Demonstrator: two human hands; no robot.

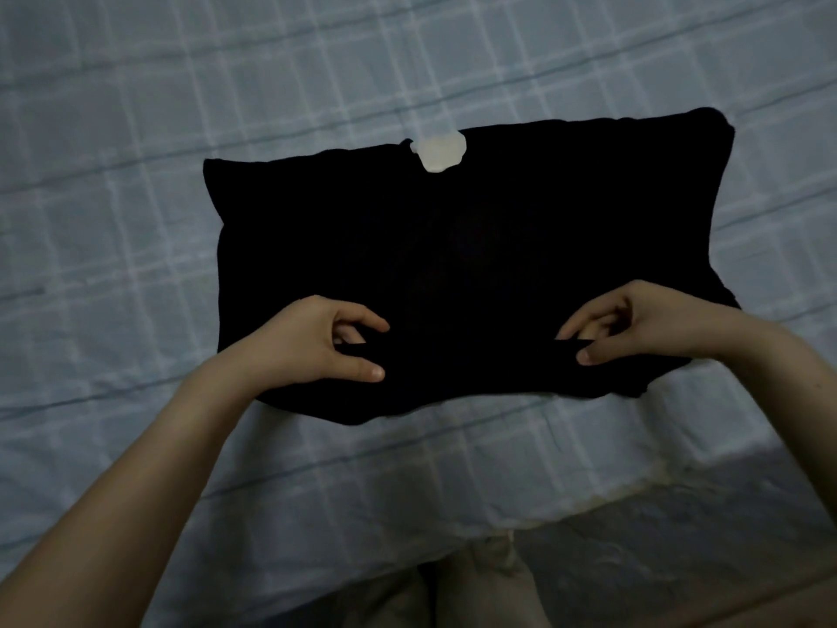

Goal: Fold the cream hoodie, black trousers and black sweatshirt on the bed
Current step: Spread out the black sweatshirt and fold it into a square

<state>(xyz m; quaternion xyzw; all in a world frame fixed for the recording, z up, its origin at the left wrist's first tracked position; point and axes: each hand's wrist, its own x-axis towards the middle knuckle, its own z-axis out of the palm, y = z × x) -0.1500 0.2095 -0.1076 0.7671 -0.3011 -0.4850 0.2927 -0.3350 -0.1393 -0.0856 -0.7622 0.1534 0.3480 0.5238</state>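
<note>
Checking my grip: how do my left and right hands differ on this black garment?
The left hand sits lower in view than the right hand. The left hand's thumb and fingers spread wider; the right hand's pinch closer. Both pinch the near edge of the black garment.

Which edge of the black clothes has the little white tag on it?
The far edge, away from the person, carries the white tag. The near edge has none; the left hand and right hand pinch the black garment there.
</note>
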